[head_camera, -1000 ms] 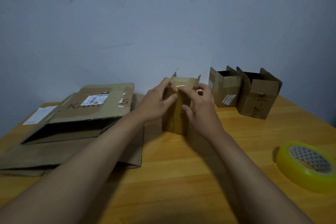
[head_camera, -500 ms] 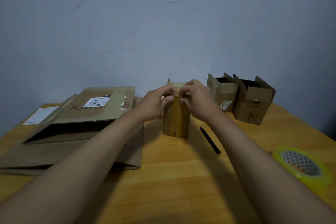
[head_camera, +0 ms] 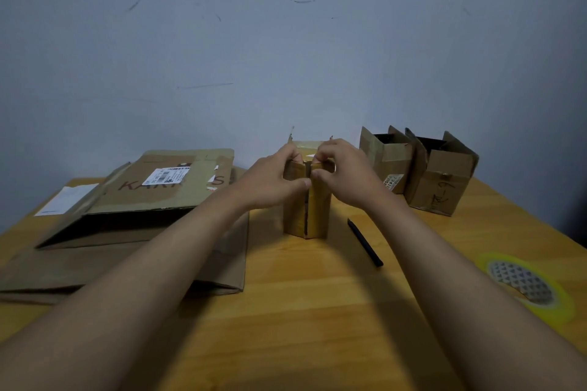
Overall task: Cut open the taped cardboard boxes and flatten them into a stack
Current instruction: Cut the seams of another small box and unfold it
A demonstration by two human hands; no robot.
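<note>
From the head camera, a small upright taped brown cardboard box (head_camera: 306,213) stands mid-way on the wooden tabletop (head_camera: 317,311). The left hand (head_camera: 273,181) and right hand (head_camera: 344,174) each pinch its top edges beside the split front seam. Flattened brown cardboard sheets (head_camera: 127,232) lie to the left.

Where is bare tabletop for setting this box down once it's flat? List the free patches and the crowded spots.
Free: the near table between the forearms, bordered by the flattened cardboard stack and the tape roll. Also a strip right of the black cutter, before the two open boxes. Crowded: around the small taped box that both hands grip.
</note>
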